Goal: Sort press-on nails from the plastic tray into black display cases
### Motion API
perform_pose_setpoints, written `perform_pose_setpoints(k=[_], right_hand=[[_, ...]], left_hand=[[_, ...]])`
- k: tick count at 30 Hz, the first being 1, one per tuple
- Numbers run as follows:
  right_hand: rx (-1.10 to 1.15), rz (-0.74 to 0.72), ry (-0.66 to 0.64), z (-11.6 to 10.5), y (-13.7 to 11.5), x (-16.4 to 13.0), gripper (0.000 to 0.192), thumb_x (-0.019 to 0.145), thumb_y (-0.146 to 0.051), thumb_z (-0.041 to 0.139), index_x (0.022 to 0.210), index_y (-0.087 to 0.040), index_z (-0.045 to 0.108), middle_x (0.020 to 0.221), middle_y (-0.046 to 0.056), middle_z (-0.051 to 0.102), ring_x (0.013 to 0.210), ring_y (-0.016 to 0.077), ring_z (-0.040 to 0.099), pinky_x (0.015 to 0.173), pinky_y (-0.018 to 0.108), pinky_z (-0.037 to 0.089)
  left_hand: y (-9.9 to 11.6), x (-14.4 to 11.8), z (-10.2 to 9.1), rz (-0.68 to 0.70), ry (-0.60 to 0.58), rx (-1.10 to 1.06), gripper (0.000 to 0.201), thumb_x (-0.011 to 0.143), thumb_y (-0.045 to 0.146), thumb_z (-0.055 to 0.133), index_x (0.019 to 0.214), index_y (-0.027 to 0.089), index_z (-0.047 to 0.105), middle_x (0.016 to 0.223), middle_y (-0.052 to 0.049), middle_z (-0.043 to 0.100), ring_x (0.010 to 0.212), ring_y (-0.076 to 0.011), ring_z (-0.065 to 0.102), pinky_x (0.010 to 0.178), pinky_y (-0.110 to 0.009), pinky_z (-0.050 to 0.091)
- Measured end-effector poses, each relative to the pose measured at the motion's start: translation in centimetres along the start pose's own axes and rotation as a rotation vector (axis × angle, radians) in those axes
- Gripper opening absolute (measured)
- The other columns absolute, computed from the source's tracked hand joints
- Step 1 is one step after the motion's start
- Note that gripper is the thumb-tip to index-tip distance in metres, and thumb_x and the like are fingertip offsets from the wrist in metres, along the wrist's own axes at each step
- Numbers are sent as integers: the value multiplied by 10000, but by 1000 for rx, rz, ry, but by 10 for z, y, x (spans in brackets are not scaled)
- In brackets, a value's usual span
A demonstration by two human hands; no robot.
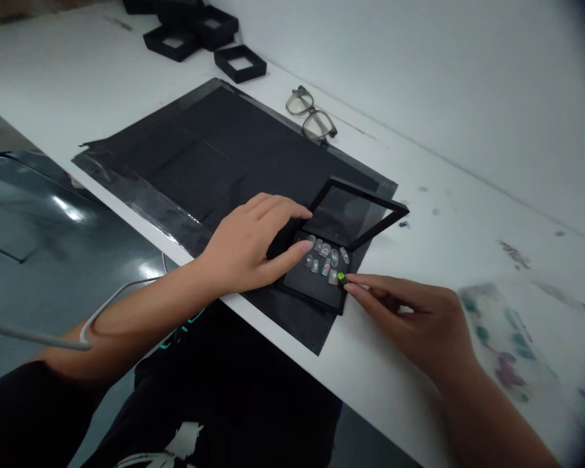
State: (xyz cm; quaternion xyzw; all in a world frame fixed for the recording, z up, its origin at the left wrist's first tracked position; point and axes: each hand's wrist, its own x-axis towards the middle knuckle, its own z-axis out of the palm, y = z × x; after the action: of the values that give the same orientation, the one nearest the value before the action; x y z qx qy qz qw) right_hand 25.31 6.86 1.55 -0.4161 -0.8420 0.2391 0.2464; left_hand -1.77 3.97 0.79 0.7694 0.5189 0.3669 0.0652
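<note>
A shallow black case point(314, 289) lies with its clear-windowed lid point(348, 214) raised. Inside it sit decorated press-on nails point(325, 249) in rows, several of them clear with small charms. My left hand point(253, 244) is stretched over the case's left side, fingers apart; its thumb tip reaches the nails at the left and its index fingertip is by the lid's edge. At the case's right edge, my right hand point(409, 312) pinches a small bright-green and dark piece point(341, 277) between thumb and fingertips. Its exact kind is too small to tell.
Under the case is a black mat point(195, 162) on the white table point(370, 370). Eyeglasses point(312, 116) lie behind it, near the wall. Black frame-like boxes point(240, 63) stand at the back. Paint stains point(504, 344) mark the right side; a grey cable point(97, 318) crosses my left forearm.
</note>
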Motion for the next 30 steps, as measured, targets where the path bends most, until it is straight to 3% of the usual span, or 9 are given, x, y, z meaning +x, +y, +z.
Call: perform_pose_setpoints(k=[3,8,15,19,25,30], right_hand=[[10,-68,-22,2,-2,-1,102,900,-297,732,976,-259,789,764,-6,739,532,84,556,475,230,444],[11,-231,-67,4,-2,-2,207,918,-235,708,1122,-233,743,690,-24,666,503,69,488,488,222,420],[-102,-268,-71,5,-3,-5,209,943,-243,667,1129,-230,762,597,-38,563,519,79,484,474,221,355],[-143,-240,-5,6,0,-8,217,942,-260,673,1142,-238,755,637,-32,621,509,74,484,486,220,377],[-77,-221,26,7,3,-8,240,937,-261,667,1162,-252,751,739,-10,707,493,70,486,486,226,413],[-27,-76,95,4,0,-8,249,947,-314,649,1174,-261,736,590,-57,549,467,71,435,501,222,433]], left_hand=[[-1,0,1,-3,-74,8,302,978,410,544,1115,174,673,1105,-60,722,1059,-209,639,958,-345,496],[-1,-1,0,59,-99,34,274,989,393,532,1051,212,727,1052,-50,722,1011,-197,631,909,-332,495],[-1,0,1,67,-81,64,293,982,407,544,1063,205,740,976,-52,726,984,-212,604,906,-348,494],[-1,1,1,27,-28,59,317,967,419,567,1101,176,719,936,-52,722,1008,-227,588,934,-361,487],[2,6,-2,-45,43,81,430,959,441,570,1270,147,606,1251,-94,686,1193,-258,571,1087,-423,444],[2,27,-3,-93,23,-8,574,928,444,625,1428,196,491,1377,-94,630,1298,-274,547,1069,-422,489]])
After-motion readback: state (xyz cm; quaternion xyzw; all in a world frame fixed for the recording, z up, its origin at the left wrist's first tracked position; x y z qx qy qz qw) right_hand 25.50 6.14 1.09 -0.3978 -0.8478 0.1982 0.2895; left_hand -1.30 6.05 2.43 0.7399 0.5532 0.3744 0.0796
